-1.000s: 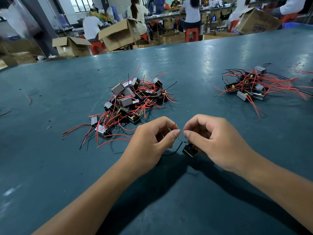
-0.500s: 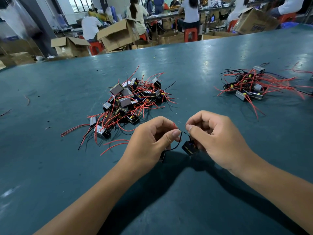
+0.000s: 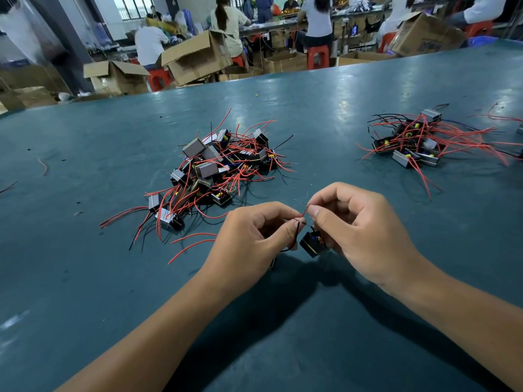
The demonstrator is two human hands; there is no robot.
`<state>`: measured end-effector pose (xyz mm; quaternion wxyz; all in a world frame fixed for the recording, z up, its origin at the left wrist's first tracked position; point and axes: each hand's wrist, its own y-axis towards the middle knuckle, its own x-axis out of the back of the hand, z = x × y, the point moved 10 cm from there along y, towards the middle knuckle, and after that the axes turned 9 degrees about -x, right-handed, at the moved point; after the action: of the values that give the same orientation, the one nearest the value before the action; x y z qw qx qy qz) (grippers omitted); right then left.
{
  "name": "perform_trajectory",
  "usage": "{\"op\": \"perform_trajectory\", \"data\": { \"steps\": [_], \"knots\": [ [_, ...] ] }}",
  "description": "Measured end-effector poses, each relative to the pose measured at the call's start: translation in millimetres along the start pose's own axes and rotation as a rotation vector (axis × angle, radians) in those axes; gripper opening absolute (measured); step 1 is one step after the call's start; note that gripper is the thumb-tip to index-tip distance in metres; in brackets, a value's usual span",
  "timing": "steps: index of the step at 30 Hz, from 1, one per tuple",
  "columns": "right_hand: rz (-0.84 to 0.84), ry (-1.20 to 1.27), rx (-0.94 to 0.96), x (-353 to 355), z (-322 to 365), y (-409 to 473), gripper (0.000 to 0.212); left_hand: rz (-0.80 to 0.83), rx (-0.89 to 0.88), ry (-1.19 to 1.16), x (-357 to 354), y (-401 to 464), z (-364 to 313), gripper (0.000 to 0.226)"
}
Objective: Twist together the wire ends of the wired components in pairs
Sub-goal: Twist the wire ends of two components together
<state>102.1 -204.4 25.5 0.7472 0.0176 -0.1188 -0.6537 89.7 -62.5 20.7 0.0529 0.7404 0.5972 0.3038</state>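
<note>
Fingertips are meeting just above the near middle of the bench [image 3: 85, 278]: your left hand [image 3: 254, 239] is curling round and pinching a thin black wire [image 3: 296, 236], while your right hand [image 3: 359, 233] is pinching the tip of a red wire [image 3: 304, 213] between thumb and forefinger. Both leads are running down to one small black component [image 3: 311, 244], which is hanging between your palms and partly tucked under your right fingers. You are judging by feel here, mid-twist on this pair; whether the bare strands are already wound is too fine to tell. Next you are probably needing to roll the two ends round each other, holding the insulation steady. Farther out, a large pile of components [image 3: 215, 171] is lying toward the bench's middle, and a smaller pile [image 3: 410, 142] is sitting toward its right edge, well apart.
</note>
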Motion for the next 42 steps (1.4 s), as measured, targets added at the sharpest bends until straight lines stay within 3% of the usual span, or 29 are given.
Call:
{"op": "perform_trajectory", "data": {
  "steps": [22, 29, 34, 42],
  "knots": [
    [-0.013, 0.019, 0.001, -3, -3, 2, 0.009, -0.012, -0.003, 0.056, 0, -2, -5, 0.008],
    [0.003, -0.033, 0.007, -1, 0, 3, 0.009, -0.211, -0.331, 0.478, 27, 3, -48, 0.017],
    [0.025, -0.081, 0.047, -2, 4, 1, 0.008, -0.101, -0.379, 0.481, 21, 6, -49, 0.009],
    [0.122, -0.06, 0.042, -8, 4, 1, 0.01, 0.014, -0.467, 0.455, 15, 6, -56, 0.017]
  ]
}}
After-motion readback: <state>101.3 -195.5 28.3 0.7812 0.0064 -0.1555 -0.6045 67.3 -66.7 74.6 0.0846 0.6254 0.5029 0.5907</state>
